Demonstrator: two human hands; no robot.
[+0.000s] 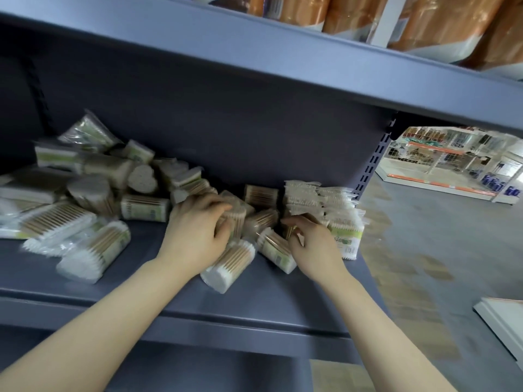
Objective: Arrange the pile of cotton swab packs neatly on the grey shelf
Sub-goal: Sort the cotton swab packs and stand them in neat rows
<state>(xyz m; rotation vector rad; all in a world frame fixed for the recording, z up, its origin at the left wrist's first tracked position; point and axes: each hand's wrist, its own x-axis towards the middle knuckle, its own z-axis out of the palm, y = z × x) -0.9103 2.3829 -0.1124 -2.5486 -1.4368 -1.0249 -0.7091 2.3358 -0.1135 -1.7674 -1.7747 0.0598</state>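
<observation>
From the head view, the left hand (198,224) curls over a swab pack (236,216) in the middle of the grey shelf (175,290), while the right hand (308,244) pinches another pack (276,251) just left of the tidy stack (334,210) at the shelf's right end. Blur hides the exact grips, and a sideways nudge could, I judge, topple that stack or roll the near pack (229,264) off the front lip. That pack's long axis runs near-left to far-right, white tips facing the viewer; the loose pile (85,193) to the left points every way.
</observation>
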